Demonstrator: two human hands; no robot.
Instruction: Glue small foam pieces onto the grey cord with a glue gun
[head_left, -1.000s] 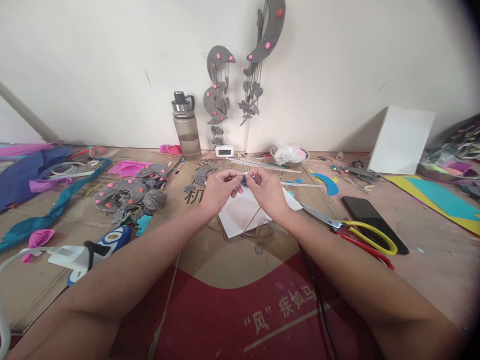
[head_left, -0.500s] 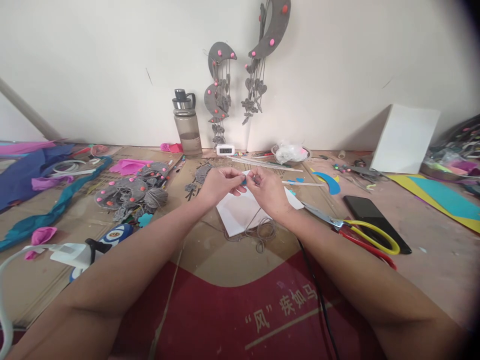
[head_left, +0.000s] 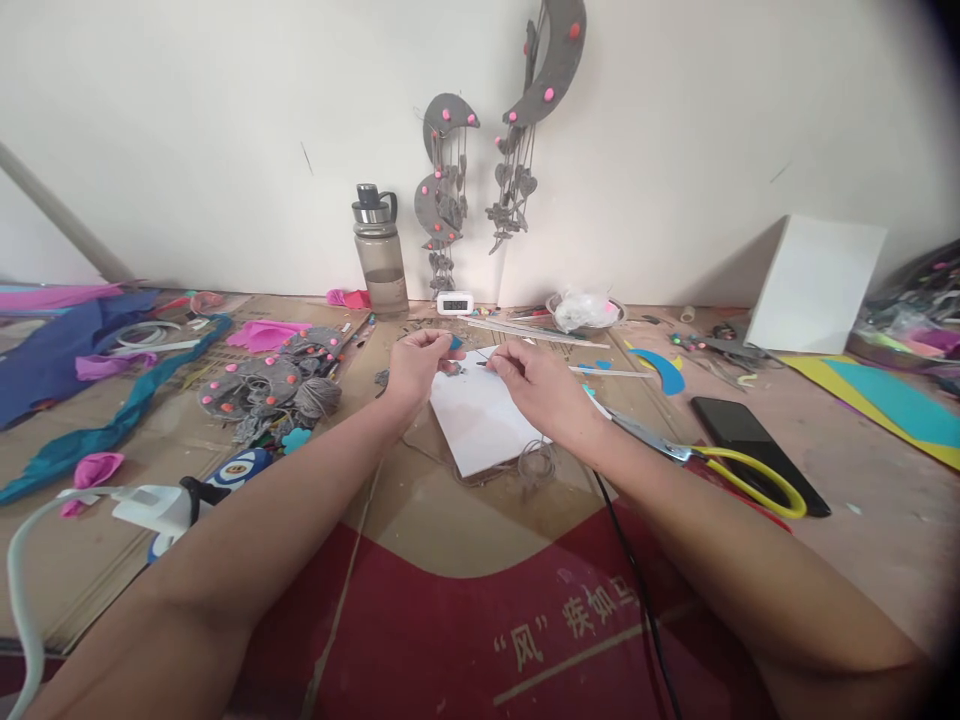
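Between the thumb and fingers of my left hand is a small blue felt piece, mostly covered by the fingertips. My right hand is closed in a pinch a short way to the right. Something thin and dark shows at its fingertips, too small to name. Both hands are above a white sheet on the cardboard. Loose grey yarn lies in loops at the sheet's near edge, below my right hand.
Red and yellow-handled scissors and a black phone lie to the right. Grey crescents with pink pompoms and a yarn ball are at left. A water bottle and small clock stand behind; crescent hangings are on the wall.
My hands have come apart from where they met over the sheet. The left one went left with the blue piece, uncovering more of the sheet. The view has shifted slightly.
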